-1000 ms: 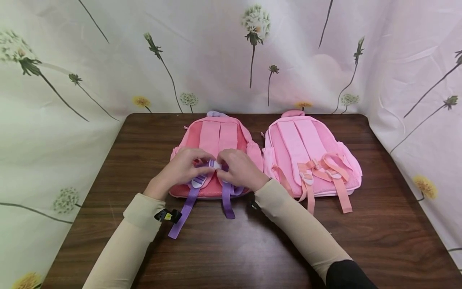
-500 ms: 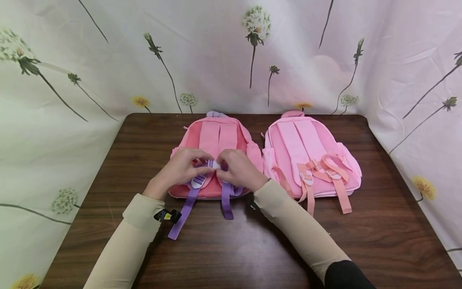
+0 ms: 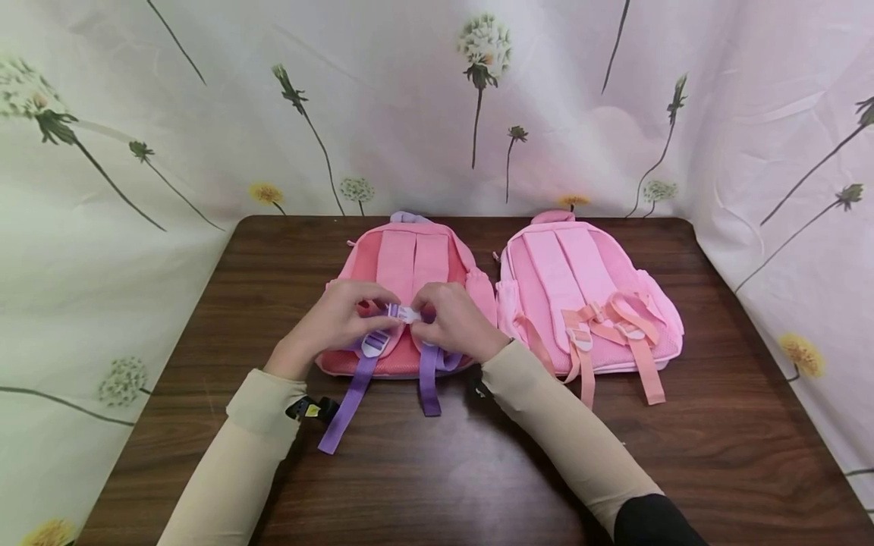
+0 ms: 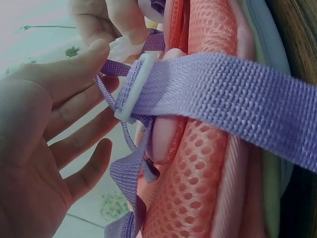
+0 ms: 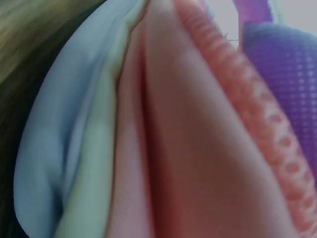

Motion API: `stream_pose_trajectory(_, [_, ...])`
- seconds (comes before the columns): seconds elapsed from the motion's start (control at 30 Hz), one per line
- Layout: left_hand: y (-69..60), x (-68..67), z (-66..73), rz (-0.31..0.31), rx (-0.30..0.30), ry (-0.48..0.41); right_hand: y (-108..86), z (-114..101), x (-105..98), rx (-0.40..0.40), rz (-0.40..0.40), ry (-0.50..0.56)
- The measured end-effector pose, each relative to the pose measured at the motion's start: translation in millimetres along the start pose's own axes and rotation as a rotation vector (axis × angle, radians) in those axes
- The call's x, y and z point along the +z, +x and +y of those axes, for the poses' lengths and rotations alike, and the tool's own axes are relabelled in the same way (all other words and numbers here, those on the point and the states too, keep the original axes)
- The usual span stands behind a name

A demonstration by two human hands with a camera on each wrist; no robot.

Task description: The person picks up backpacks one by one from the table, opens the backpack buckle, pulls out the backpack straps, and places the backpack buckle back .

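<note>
A coral-pink backpack (image 3: 413, 262) lies straps up on the table, and a white buckle (image 3: 407, 314) on purple webbing shows between the two hands. The left hand (image 3: 334, 322) pinches the buckle's left end between thumb and forefinger; in the left wrist view this hand (image 4: 44, 119) has its other fingers spread beside a white strap adjuster (image 4: 136, 87) and purple strap (image 4: 223, 91). The right hand (image 3: 459, 322) pinches the buckle's right end. The right wrist view holds only the pink backpack side (image 5: 198, 129) and purple webbing (image 5: 290, 74), with no hand in it.
A light pink backpack (image 3: 556, 265) with peach straps (image 3: 647, 371) lies to the right, against the first one. Purple strap ends (image 3: 348, 409) hang over the brown table (image 3: 437, 485) toward the person. Behind stands a cloth (image 3: 410, 98) printed with dandelions.
The left hand has shifted slightly left, and more of the white buckle shows between the hands. The right hand has hardly moved.
</note>
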State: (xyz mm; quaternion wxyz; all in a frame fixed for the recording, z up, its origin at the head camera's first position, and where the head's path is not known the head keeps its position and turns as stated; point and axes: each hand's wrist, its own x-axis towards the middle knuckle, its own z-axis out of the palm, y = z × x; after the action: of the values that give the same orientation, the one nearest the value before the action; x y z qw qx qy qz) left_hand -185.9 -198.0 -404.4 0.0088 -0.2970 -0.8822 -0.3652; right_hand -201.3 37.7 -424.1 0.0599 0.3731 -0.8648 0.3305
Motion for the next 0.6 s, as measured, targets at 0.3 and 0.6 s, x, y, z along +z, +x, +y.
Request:
stream_pose_trajectory(0.3, [-2.4,-2.1,-3.0,-0.018,-0.021,-0.004,0.6,-3.5,-4.0,0.051,-0.06,-0.02])
stream_pose_trajectory(0.6, [-5.3,-3.1,-3.9,0.016,0.002,-0.008,0.9,-4.0,-6.2,0.079,-0.099,0.037])
